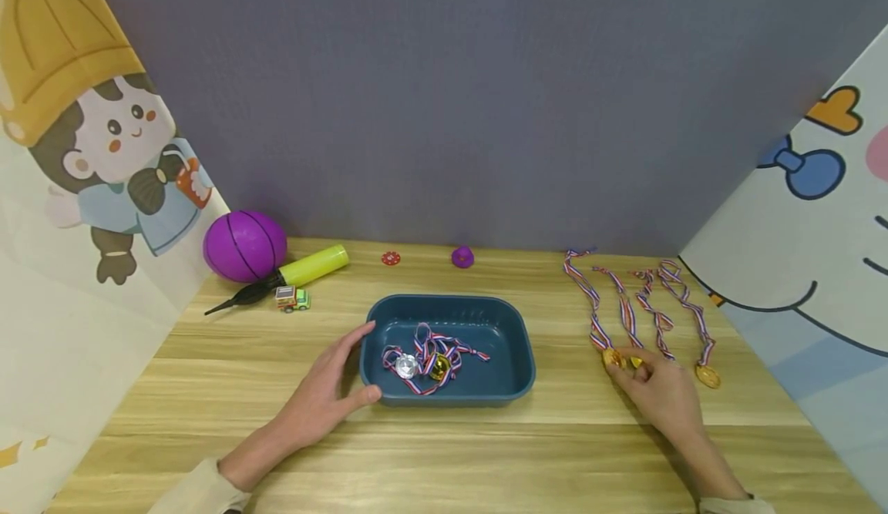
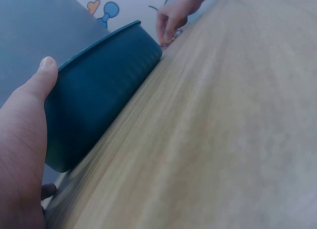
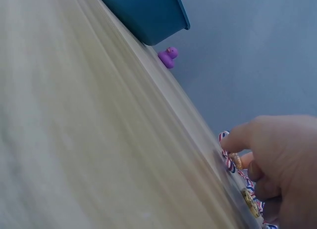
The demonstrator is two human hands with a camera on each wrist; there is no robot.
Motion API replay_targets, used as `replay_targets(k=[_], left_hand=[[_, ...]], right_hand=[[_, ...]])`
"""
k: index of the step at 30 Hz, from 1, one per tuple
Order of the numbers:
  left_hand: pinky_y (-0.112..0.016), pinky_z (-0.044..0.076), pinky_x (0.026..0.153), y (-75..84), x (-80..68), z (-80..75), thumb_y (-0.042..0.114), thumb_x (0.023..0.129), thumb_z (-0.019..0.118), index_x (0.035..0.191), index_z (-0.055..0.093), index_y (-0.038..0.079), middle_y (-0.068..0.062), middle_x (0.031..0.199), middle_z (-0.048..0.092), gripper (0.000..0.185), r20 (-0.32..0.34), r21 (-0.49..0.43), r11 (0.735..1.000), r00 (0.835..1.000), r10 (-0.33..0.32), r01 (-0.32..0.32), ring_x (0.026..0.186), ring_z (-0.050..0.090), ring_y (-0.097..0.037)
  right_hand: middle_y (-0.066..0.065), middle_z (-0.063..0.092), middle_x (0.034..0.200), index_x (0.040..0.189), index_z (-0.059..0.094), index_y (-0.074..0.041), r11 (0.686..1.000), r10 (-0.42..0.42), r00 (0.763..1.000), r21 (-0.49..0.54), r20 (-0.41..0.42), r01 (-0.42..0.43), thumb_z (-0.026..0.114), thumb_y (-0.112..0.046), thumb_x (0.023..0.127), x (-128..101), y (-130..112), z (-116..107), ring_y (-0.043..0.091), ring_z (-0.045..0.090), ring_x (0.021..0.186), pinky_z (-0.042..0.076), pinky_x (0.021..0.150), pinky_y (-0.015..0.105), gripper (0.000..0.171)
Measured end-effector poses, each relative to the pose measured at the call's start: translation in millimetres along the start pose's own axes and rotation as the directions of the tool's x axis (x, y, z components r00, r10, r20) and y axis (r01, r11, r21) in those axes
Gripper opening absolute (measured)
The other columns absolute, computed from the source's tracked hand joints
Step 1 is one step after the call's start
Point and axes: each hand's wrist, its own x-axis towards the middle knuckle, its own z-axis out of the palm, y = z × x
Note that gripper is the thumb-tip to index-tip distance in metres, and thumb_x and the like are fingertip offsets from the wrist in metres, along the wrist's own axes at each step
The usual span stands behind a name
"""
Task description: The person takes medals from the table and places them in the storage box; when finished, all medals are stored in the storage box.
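The tabletop (image 1: 486,460) is seen to be pale wood-grain, smooth with a faint sheen. The blue tray (image 1: 516,344) appears to be moulded plastic, matt and smooth-walled. The medals (image 1: 708,376) are finished in shiny gold, one in the tray in shiny silver, and their ribbons (image 1: 624,306) are woven striped cloth. The purple ball (image 1: 244,245) looks like slightly glossy rubber, the yellow pump (image 1: 314,264) like smooth plastic. The back wall (image 1: 451,98) is covered in matt grey material.
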Motion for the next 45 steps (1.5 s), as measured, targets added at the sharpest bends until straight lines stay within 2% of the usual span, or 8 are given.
replay_targets(k=[10,18,28,35,38,41,42,45], left_hand=[[-0.085,0.035,0.116,0.0,0.2,-0.5,0.039,0.099,0.083,0.176,0.031,0.03,-0.019,0.175,0.041,0.093,-0.004,-0.004,1.0,1.0,0.011,-0.012,0.154,0.043,-0.055],[-0.085,0.036,0.117,-0.5,0.5,-0.1,0.046,0.1,0.081,0.175,0.031,0.03,-0.018,0.176,0.04,0.092,-0.002,0.001,1.0,1.0,0.01,-0.01,0.154,0.043,-0.055],[-0.083,0.036,0.117,-1.9,0.6,0.1,0.054,0.101,0.078,0.175,0.031,0.03,-0.016,0.175,0.041,0.091,-0.009,-0.008,1.0,1.0,0.026,-0.026,0.154,0.043,-0.054],[-0.082,0.036,0.118,-2.3,0.3,0.0,0.048,0.1,0.082,0.175,0.032,0.028,-0.018,0.174,0.043,0.092,-0.013,-0.009,0.999,0.999,0.03,-0.03,0.154,0.044,-0.053],[-0.083,0.036,0.118,-2.3,0.3,0.1,0.045,0.099,0.083,0.175,0.032,0.028,-0.018,0.174,0.043,0.093,-0.013,-0.007,1.0,1.0,0.027,-0.027,0.154,0.044,-0.054],[-0.083,0.036,0.118,-2.3,0.4,0.1,0.049,0.1,0.081,0.175,0.032,0.027,-0.018,0.174,0.043,0.093,-0.013,-0.003,1.0,1.0,0.027,-0.027,0.153,0.045,-0.054],[-0.083,0.036,0.118,-2.3,0.5,0.1,0.05,0.1,0.081,0.175,0.032,0.027,-0.018,0.174,0.043,0.092,-0.014,-0.003,1.0,1.0,0.027,-0.027,0.153,0.045,-0.054],[-0.083,0.037,0.117,-2.0,0.3,-0.5,0.055,0.1,0.079,0.175,0.032,0.028,-0.019,0.174,0.042,0.093,-0.015,-0.004,1.0,1.0,0.024,-0.024,0.153,0.045,-0.055]], right_hand=[[-0.009,0.053,0.061,0.114,0.082,-0.004,0.998,-0.029,0.994,0.044,-0.105,0.034,0.095,-0.021,0.089,1,-7,0,0.002,0.037,0.049,0.03,0.041,0.025,0.033],[-0.008,0.056,0.065,0.112,0.081,-0.005,0.989,-0.071,0.977,0.112,-0.2,0.095,0.094,-0.013,0.086,-1,-15,-5,0.001,0.041,0.052,0.034,0.046,0.023,0.03],[0.008,0.061,0.083,0.106,0.081,-0.001,0.962,-0.104,0.942,0.208,-0.32,0.177,0.093,0.002,0.076,-1,-23,-6,0.001,0.047,0.06,0.041,0.057,0.01,0.033],[-0.01,0.06,0.087,0.105,0.082,-0.001,0.922,-0.144,0.906,0.279,-0.398,0.269,0.09,0.007,0.073,1,-28,-8,0.001,0.048,0.062,0.04,0.055,0.01,0.034],[-0.013,0.062,0.092,0.104,0.081,0.003,0.897,-0.18,0.876,0.29,-0.448,0.332,0.088,0.007,0.071,3,-31,-9,0.002,0.051,0.07,0.041,0.062,0.009,0.035],[-0.014,0.064,0.104,0.103,0.079,0.007,0.878,-0.191,0.86,0.31,-0.474,0.366,0.086,0.008,0.069,3,-33,-9,0.0,0.055,0.086,0.046,0.078,0.006,0.036],[-0.013,0.064,0.108,0.103,0.078,0.009,0.869,-0.192,0.859,0.325,-0.474,0.373,0.085,0.01,0.068,3,-34,-9,0.0,0.057,0.093,0.048,0.084,0.006,0.036],[-0.01,0.065,0.12,0.103,0.074,0.015,0.836,-0.171,0.884,0.411,-0.435,0.364,0.081,0.016,0.07,4,-37,-11,0.002,0.06,0.11,0.052,0.1,0.009,0.034]])
